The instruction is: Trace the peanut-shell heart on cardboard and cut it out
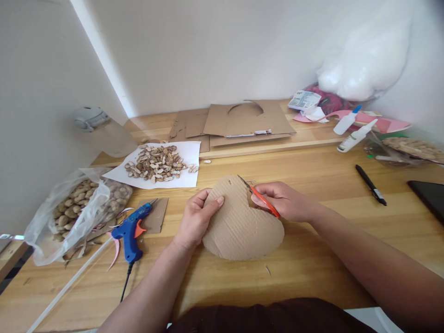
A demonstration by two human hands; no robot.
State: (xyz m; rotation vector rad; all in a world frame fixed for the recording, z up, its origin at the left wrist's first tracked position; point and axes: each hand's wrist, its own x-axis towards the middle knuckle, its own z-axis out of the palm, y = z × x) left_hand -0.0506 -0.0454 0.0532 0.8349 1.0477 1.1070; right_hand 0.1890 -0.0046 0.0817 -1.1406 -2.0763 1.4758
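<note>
Mid-cut: left hand (194,217) pinches the cardboard piece's (239,226) left edge, thumb on top, holding it on the table (312,268). Right hand (284,201) is closed around the orange scissors (263,199), blades in the top notch. Likely next: turn the piece between snips.

A home craft corner: a wooden table (312,259) against white walls, strewn with cardboard sheets (248,121), glue bottles (355,136), a glue gun (132,230).

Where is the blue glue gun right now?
In the head view the blue glue gun lies on the wooden table to the left of the left hand, beside the plastic bag of peanuts.
</note>
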